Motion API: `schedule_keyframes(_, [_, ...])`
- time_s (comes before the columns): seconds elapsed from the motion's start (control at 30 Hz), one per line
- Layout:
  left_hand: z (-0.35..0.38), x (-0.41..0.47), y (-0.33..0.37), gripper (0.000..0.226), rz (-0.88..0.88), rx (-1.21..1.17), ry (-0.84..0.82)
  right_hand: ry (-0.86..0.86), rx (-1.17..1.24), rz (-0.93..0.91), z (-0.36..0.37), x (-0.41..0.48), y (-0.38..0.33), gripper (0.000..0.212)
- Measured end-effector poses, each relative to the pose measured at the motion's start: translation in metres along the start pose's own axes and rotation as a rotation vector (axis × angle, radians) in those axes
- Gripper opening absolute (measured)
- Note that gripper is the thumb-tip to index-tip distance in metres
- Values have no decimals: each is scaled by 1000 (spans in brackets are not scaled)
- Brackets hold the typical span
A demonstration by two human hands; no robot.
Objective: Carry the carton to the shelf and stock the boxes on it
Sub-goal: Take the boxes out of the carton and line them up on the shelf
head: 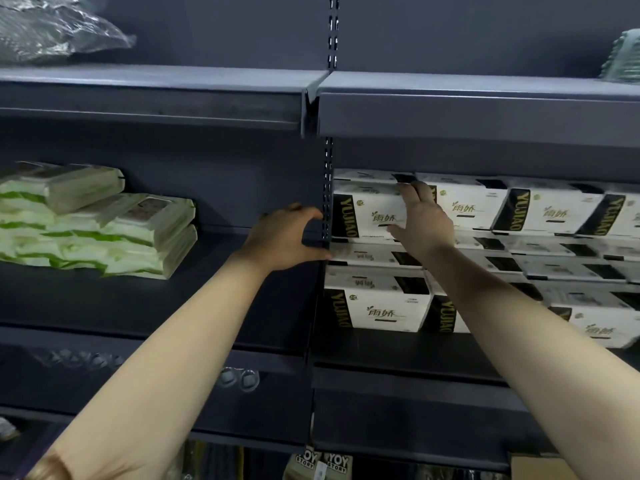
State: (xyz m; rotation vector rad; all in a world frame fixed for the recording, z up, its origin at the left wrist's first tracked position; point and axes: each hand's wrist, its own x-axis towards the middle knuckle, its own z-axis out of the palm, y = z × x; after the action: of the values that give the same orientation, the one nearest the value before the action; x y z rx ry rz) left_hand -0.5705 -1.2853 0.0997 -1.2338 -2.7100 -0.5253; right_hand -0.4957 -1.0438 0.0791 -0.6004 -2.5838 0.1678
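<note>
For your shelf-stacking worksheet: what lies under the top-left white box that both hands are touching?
More white boxes in lower layers, front row on the shelf. The right hand covers part of the layer below.

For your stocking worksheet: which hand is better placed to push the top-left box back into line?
Probably the right hand: it lies flat on the top-left box. The left hand sits beside the upright, only at the stack's edge.

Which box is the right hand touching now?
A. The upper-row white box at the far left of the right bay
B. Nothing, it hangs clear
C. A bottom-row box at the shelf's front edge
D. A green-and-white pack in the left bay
A: the right hand lies spread on the front of the upper-left white box, fingertips at its top edge.
</note>
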Motion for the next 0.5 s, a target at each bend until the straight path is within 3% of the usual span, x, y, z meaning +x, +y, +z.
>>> schedule_keyframes(0.17, [5,-4,0,75,-2,-18,-12,-26,22,19,-2,-3,1,79])
schedule_keyframes(0.33, [7,-20,5,75,-20,-32,-35,62,15,33,-4,-23,6,85])
schedule_keyframes(0.5, [4,-44,23,71,-91,-10,-6,93,77,-13,-12,-56,16,79])
